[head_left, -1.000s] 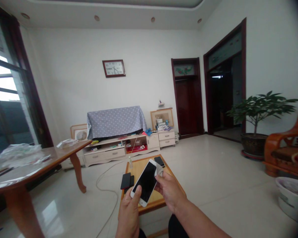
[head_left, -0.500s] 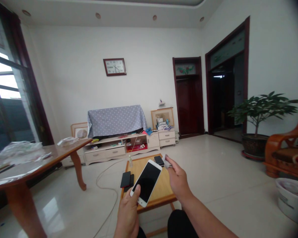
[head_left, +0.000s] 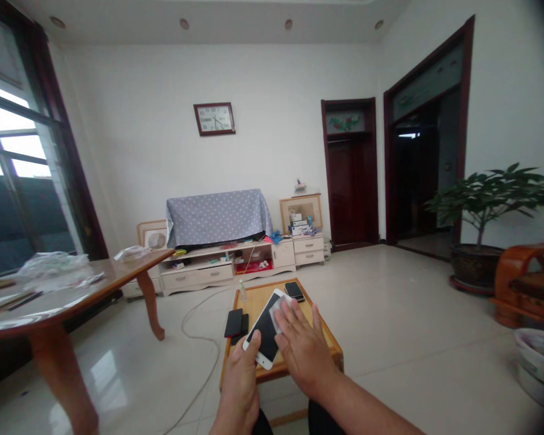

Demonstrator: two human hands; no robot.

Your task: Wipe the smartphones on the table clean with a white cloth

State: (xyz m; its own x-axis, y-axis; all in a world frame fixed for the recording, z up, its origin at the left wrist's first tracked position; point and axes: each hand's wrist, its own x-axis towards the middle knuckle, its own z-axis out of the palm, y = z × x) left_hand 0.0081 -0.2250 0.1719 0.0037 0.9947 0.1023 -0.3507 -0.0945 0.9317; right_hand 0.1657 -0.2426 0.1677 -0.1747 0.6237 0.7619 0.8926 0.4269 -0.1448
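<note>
My left hand (head_left: pixel 242 373) grips the lower end of a white smartphone (head_left: pixel 265 339), its thumb over the front edge. The phone is tilted, with its dark screen facing me. Across the upper part of the screen, my right hand (head_left: pixel 306 347) presses a small white wipe (head_left: pixel 276 311) under its extended fingers, partly hiding both wipe and screen. Below is a small wooden table (head_left: pixel 259 292). Dark phones (head_left: pixel 234 323) lie overlapping at its left edge, and another dark phone (head_left: pixel 294 290) lies at its far right. A small clear bottle (head_left: pixel 242 290) stands at the far left corner.
At left stands a larger wooden table (head_left: pixel 127 269) with plastic bags (head_left: pixel 57 269). A cable (head_left: pixel 214 338) runs over the floor. Behind is a white TV cabinet (head_left: pixel 199 279). At right are a potted plant (head_left: pixel 479 223), a wooden armchair (head_left: pixel 519 266) and a white bucket (head_left: pixel 537 362).
My right hand has moved left with the wipe, from beside the phone onto its screen, and its fingers have flattened. My left hand still holds the phone. The view has shifted slightly.
</note>
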